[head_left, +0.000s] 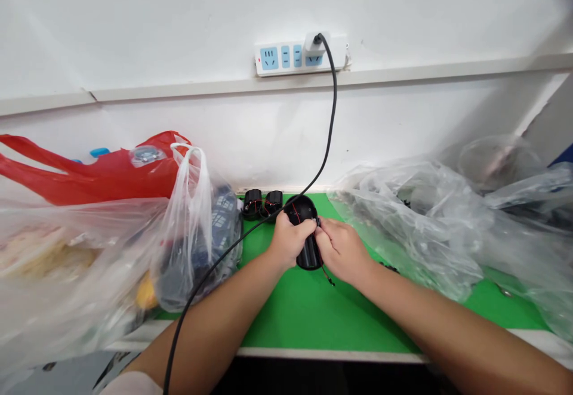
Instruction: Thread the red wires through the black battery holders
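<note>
Black casing [308,256]: over the green bench [331,329], it sits within the grip, probably so both sides stay braced. Small black cylinders [252,204] stand beyond, apparently set aside. The left hand [289,240] grasps the casing; the right hand [342,249] pinches narrowly, on what I can't tell, above a thin wire [329,278].

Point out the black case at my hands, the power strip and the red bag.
Black case [308,254]: head view, its lower end, below the hands.
Power strip [297,56]: head view, a blue socket near its middle.
Red bag [128,181]: head view, its front side.
</note>
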`<control>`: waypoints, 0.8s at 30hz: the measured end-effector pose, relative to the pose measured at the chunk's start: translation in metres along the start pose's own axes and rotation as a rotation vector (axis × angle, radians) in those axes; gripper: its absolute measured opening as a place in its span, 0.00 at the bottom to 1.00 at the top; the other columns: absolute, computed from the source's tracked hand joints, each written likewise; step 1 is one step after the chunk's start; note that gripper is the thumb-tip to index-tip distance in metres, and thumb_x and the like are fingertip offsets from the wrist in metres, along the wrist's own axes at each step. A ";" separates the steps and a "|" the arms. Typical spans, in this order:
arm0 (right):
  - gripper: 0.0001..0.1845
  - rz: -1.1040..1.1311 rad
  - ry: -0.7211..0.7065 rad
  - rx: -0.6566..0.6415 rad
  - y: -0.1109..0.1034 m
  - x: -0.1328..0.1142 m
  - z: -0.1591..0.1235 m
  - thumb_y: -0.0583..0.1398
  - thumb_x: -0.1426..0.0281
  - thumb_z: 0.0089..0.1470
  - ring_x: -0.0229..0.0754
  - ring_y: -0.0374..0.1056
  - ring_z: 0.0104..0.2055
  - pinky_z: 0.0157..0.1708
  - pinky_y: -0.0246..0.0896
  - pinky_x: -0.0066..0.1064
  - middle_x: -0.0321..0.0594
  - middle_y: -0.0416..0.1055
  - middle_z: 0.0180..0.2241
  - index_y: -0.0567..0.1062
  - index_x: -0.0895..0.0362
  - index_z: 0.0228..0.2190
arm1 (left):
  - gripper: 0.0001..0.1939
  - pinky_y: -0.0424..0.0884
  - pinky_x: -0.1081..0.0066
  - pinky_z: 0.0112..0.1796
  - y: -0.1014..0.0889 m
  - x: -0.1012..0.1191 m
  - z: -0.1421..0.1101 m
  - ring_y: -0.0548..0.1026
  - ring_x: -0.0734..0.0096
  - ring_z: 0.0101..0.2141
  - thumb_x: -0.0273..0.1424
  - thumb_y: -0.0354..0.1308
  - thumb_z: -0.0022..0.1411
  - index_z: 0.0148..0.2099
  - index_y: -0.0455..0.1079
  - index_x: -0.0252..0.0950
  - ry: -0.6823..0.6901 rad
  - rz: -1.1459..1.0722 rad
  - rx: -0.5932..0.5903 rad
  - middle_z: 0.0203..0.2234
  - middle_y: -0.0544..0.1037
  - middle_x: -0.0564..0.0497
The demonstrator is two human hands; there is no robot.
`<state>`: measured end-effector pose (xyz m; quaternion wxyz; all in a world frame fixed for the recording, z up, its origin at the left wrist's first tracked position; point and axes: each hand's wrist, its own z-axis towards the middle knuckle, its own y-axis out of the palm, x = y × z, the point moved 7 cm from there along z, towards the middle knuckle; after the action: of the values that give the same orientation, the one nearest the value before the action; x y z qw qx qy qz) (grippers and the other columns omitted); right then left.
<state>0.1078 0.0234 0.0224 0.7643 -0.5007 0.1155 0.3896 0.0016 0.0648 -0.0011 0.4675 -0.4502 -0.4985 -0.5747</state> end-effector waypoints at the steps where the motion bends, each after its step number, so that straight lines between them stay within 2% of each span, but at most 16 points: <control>1: 0.15 -0.042 -0.002 0.010 0.000 -0.001 -0.001 0.46 0.71 0.59 0.42 0.65 0.30 0.33 0.56 0.33 0.43 0.69 0.28 0.71 0.60 0.32 | 0.08 0.64 0.77 0.25 0.000 0.000 -0.001 0.64 0.79 0.23 0.28 0.60 0.44 0.26 0.63 0.34 0.001 0.014 -0.001 0.20 0.66 0.57; 8: 0.19 -0.230 -0.013 0.045 0.001 -0.004 -0.005 0.45 0.70 0.58 0.46 0.66 0.31 0.33 0.58 0.35 0.49 0.71 0.29 0.73 0.64 0.35 | 0.07 0.65 0.77 0.27 0.002 0.002 -0.005 0.64 0.80 0.22 0.26 0.60 0.43 0.26 0.64 0.34 0.021 0.071 0.015 0.20 0.66 0.58; 12: 0.18 -0.215 -0.001 0.030 0.003 -0.002 -0.005 0.46 0.70 0.58 0.46 0.66 0.32 0.34 0.58 0.35 0.49 0.71 0.31 0.73 0.63 0.37 | 0.09 0.67 0.76 0.30 -0.001 0.005 -0.003 0.67 0.78 0.24 0.25 0.61 0.42 0.30 0.66 0.34 0.032 0.081 0.041 0.22 0.69 0.57; 15: 0.17 -0.054 -0.030 0.025 0.000 0.001 -0.001 0.46 0.70 0.59 0.43 0.65 0.31 0.33 0.58 0.33 0.46 0.70 0.30 0.73 0.61 0.35 | 0.11 0.67 0.76 0.29 -0.001 0.005 -0.001 0.67 0.79 0.24 0.26 0.61 0.43 0.32 0.65 0.34 -0.021 0.052 0.015 0.22 0.69 0.57; 18: 0.16 0.192 -0.005 0.045 -0.008 0.015 0.008 0.49 0.65 0.59 0.41 0.65 0.30 0.33 0.60 0.33 0.41 0.69 0.27 0.74 0.59 0.32 | 0.16 0.70 0.72 0.26 0.005 -0.004 -0.004 0.71 0.74 0.22 0.28 0.61 0.43 0.37 0.63 0.37 -0.212 -0.092 -0.046 0.22 0.70 0.56; 20: 0.17 0.410 0.127 0.126 -0.016 0.036 0.015 0.52 0.62 0.58 0.41 0.66 0.30 0.34 0.62 0.34 0.41 0.70 0.28 0.75 0.59 0.37 | 0.19 0.72 0.67 0.24 0.015 -0.013 -0.012 0.73 0.68 0.21 0.29 0.60 0.44 0.41 0.60 0.38 -0.380 -0.166 -0.145 0.21 0.71 0.55; 22: 0.21 0.659 0.246 0.198 -0.021 0.055 0.019 0.53 0.58 0.57 0.42 0.68 0.34 0.36 0.64 0.34 0.42 0.71 0.33 0.74 0.59 0.44 | 0.20 0.72 0.66 0.22 0.025 -0.020 -0.021 0.73 0.66 0.21 0.29 0.59 0.44 0.41 0.59 0.38 -0.515 -0.183 -0.271 0.21 0.72 0.54; 24: 0.24 0.877 0.254 0.168 -0.020 0.058 0.023 0.54 0.55 0.57 0.43 0.69 0.40 0.40 0.65 0.35 0.44 0.72 0.39 0.72 0.57 0.47 | 0.19 0.72 0.69 0.20 0.033 -0.026 -0.029 0.74 0.67 0.21 0.28 0.59 0.44 0.40 0.60 0.37 -0.605 -0.194 -0.375 0.24 0.73 0.52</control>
<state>0.1557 0.0668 0.0135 0.5451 -0.3847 0.4403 0.6008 0.0363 0.0364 -0.0243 0.1519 -0.6282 -0.5404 -0.5387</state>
